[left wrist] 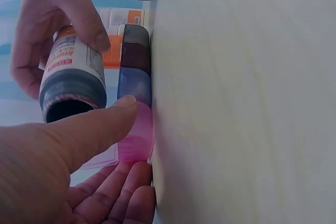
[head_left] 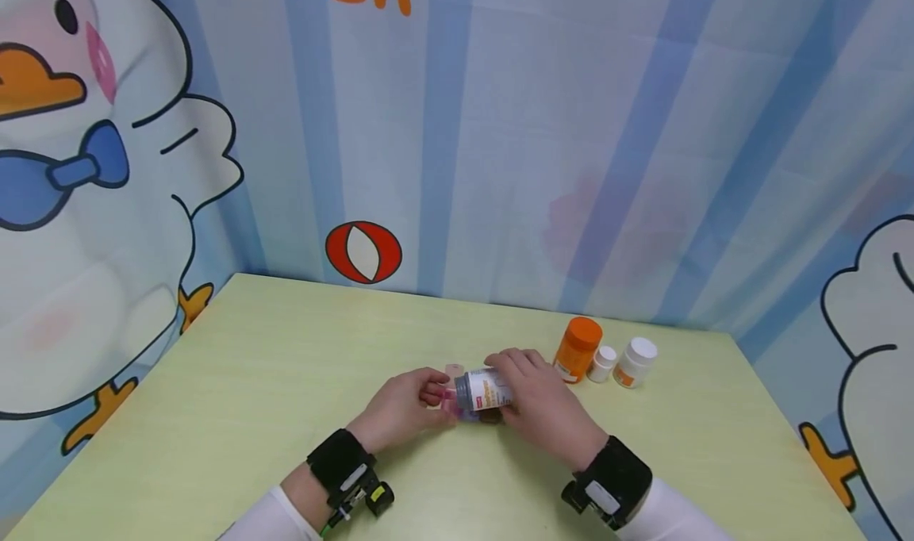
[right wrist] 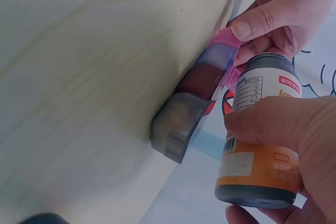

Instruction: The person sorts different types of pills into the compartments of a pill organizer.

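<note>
A pill organizer (right wrist: 199, 80) with pink, blue, dark red and grey compartments lies on the table. My left hand (head_left: 403, 406) pinches its pink end, thumb on one side and fingers on the other. A pink lid (left wrist: 102, 158) sticks out from that end, raised. My right hand (head_left: 543, 404) grips a pill bottle (head_left: 489, 389) with a white and orange label. The bottle is tipped over the organizer, its dark uncapped mouth (left wrist: 71, 109) toward the pink end and my left thumb. Whether any pills are coming out cannot be seen.
Behind my right hand stand an orange bottle (head_left: 577, 351), a small white bottle (head_left: 602, 364) and a larger white bottle (head_left: 635, 362), all capped. The pale yellow table (head_left: 307, 335) ends at a printed cloth backdrop (head_left: 493, 168).
</note>
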Available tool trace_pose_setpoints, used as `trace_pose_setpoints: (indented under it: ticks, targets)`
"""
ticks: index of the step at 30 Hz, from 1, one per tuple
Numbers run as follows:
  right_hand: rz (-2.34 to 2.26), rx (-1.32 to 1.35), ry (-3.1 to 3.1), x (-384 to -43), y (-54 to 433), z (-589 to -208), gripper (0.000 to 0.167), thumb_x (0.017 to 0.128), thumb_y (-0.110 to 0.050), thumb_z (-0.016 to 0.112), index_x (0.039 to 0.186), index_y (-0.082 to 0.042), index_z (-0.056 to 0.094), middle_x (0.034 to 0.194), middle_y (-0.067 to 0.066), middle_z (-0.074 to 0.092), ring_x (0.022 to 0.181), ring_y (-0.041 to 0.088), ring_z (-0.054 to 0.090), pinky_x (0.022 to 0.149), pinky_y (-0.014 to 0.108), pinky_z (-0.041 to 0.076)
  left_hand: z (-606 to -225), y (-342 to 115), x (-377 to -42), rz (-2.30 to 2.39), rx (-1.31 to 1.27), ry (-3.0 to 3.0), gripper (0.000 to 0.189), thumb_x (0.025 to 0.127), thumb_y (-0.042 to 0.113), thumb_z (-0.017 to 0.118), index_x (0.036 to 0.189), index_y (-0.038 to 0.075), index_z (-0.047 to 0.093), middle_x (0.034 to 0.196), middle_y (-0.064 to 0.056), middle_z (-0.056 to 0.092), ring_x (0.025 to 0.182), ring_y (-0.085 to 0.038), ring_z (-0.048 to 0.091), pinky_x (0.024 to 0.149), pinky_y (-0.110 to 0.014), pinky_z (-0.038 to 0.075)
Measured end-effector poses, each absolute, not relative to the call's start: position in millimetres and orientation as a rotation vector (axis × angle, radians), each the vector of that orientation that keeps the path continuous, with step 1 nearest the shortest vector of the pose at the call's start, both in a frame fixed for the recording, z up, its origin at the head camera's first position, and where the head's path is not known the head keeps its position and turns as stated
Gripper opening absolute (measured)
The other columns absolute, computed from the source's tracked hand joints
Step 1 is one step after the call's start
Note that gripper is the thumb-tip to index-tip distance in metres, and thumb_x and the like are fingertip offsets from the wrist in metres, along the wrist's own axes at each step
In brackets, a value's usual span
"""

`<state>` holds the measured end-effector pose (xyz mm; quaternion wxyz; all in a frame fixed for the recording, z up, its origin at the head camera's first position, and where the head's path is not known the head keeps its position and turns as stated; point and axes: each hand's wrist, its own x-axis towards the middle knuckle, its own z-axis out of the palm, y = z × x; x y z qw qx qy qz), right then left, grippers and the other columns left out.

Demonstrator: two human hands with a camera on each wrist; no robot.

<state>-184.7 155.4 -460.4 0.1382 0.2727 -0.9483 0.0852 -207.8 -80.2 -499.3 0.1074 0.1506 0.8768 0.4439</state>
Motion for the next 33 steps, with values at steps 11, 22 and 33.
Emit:
trace_pose_setpoints:
  ticks: [11, 22, 33]
  targets:
    - [0.093, 0.861, -2.648, -185.0, 145.3, -458.3, 0.053, 0.079, -0.017, 0.078, 0.125, -0.026, 0.054, 0.122, -0.003, 0.053, 0.118, 0.02, 0.048, 0.094, 0.04, 0.046, -497.9, -79.9, -207.1, 1.298, 0.442, 2.586, 0.055, 0.076, 0.03, 0.083, 0.123, 0.012, 0.06, 0.105, 0.002, 0.066, 0.096, -0.013, 0.062, 0.087, -0.034, 0.053]
    - [0.013, 1.011, -2.585, -179.2, 139.2, -449.2, 0.059, 0.079, -0.021, 0.081, 0.132, -0.028, 0.055, 0.125, 0.0, 0.05, 0.12, 0.022, 0.045, 0.099, 0.044, 0.042, -498.4, -80.4, -207.0, 1.329, 0.464, 2.563, 0.052, 0.077, 0.028, 0.082, 0.12, 0.011, 0.06, 0.102, 0.003, 0.067, 0.093, -0.011, 0.063, 0.084, -0.033, 0.054]
    - [0.006, 1.105, -2.573, -177.2, 138.2, -441.4, 0.064, 0.081, -0.03, 0.078, 0.139, -0.024, 0.05, 0.124, 0.002, 0.049, 0.116, 0.023, 0.045, 0.096, 0.041, 0.045, -498.8, -80.5, -207.7, 1.341, 0.461, 2.56, 0.05, 0.076, 0.03, 0.083, 0.118, 0.012, 0.061, 0.1, 0.004, 0.067, 0.09, -0.009, 0.064, 0.084, -0.032, 0.054]
